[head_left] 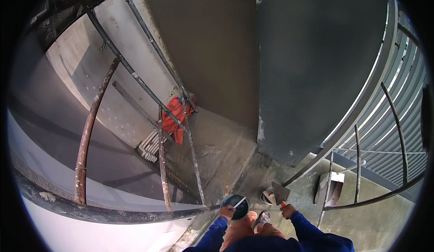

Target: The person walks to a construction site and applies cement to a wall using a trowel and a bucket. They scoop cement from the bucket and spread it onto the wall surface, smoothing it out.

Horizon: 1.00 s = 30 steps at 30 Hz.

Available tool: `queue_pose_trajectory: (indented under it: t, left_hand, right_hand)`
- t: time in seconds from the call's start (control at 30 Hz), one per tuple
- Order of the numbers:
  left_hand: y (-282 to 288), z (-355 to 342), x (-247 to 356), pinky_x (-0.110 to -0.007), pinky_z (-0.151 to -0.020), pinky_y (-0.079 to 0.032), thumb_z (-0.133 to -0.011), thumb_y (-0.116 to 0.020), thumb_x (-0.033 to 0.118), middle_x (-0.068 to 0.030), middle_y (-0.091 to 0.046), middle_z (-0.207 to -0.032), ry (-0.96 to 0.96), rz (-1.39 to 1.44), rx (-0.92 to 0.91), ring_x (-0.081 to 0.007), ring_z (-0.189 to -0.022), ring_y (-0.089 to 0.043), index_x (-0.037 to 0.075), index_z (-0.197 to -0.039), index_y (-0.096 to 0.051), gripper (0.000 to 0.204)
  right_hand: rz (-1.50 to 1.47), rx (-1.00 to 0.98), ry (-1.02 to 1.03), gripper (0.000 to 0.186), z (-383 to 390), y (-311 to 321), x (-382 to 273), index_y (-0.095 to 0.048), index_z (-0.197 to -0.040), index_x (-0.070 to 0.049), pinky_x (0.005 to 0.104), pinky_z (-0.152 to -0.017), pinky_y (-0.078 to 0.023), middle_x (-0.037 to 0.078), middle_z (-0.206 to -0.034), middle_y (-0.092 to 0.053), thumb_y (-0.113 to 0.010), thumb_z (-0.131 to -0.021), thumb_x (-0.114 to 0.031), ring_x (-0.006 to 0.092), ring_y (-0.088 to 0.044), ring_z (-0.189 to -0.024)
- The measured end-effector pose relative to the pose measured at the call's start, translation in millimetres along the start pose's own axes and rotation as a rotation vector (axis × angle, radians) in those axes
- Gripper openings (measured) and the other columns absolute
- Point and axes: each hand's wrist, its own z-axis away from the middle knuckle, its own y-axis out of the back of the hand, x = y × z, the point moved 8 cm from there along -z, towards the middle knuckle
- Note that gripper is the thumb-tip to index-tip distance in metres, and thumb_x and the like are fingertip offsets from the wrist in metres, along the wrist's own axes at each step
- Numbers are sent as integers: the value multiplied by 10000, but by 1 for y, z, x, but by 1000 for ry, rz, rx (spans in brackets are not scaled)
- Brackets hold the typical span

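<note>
Head view: my right hand (288, 211) has its fingers curled around the red handle of a trowel (281, 191), whose grey blade points away from me and partly overlaps a small tub (266, 199); whether blade and tub touch, I cannot tell. My left hand (227, 212) is at the left side of a dark round bucket (242, 211) in front of my legs, next to a pale strip (240, 202) slanting across it; I cannot tell whether my fingers pinch the strip or the rim. A sandal (263, 217) shows between bucket and trowel. To the right is a pale box (336, 177), beside the railing (358, 166). Ahead rises a wall (321, 62), brown on its left, dark grey on its right. Farther left, a red cloth (174, 116) lies near white pipes (151, 147).
</note>
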Motion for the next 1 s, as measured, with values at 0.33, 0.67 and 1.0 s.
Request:
queue_pose_trajectory:
  t: [0.33,0.67,1.0]
  left_hand:
    - [4,-106,8,-389,-727,-467,-717,-581,285,-136,-623,-807,4,4,29,-316,-806,-590,100,-786,-643,207]
    - [29,-121,-48,-395,-726,-486,-724,-600,226,-129,-631,-843,159,160,112,-312,-813,-603,115,-796,-658,144]
    - [45,-142,-80,-378,-753,-480,-712,-597,225,-131,-635,-826,300,134,172,-301,-828,-605,119,-788,-665,147]
  right_hand:
    - [-469,-28,-517,322,-36,93,-99,-547,-726,42,302,-385,-408,84,-579,-558,-586,-787,-271,155,-529,-441]
    - [-208,-31,-390,301,-108,154,-175,-529,-726,26,298,-408,-392,57,-552,-514,-541,-810,-262,155,-494,-423]
    - [-524,-26,-167,237,-147,183,-257,-519,-782,-11,267,-439,-393,32,-595,-508,-507,-852,-237,129,-490,-481]
